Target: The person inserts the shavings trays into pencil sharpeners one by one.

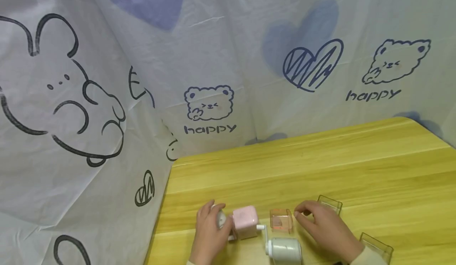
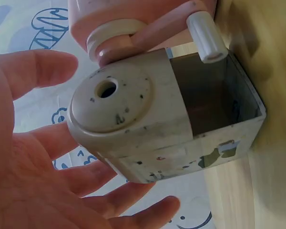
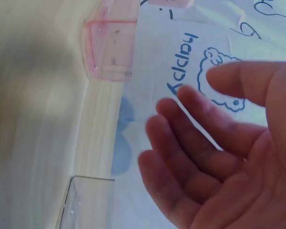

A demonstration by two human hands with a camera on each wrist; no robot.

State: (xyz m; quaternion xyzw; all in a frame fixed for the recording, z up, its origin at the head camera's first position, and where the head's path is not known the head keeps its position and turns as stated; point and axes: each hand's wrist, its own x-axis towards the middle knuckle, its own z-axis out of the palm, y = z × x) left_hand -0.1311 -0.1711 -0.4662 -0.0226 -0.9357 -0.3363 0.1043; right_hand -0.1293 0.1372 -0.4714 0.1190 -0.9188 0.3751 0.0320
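Note:
My left hand [image 1: 210, 229] is around a white pencil sharpener [image 2: 133, 105] with dark smudges and a round pencil hole; its drawer slot is empty. In the left wrist view the fingers are spread, their tips partly hidden behind the sharpener, and the thumb stands apart from it. Right beside it is a pink pencil sharpener [image 1: 245, 222] with a white-knobbed crank [image 2: 207, 36]. My right hand [image 1: 325, 227] hovers with loosely bent fingers and holds nothing. Nearest to it is a see-through pinkish-orange drawer [image 1: 281, 220], also visible in the right wrist view.
A grey-white cylindrical sharpener part [image 1: 286, 250] with a crank lies at the front. Two clear drawers lie to the right, one clear drawer [image 1: 330, 204] behind the right hand and another clear drawer [image 1: 377, 247] by the right sleeve. A printed cloth [image 1: 221, 59] hangs behind the wooden table [image 1: 285, 170].

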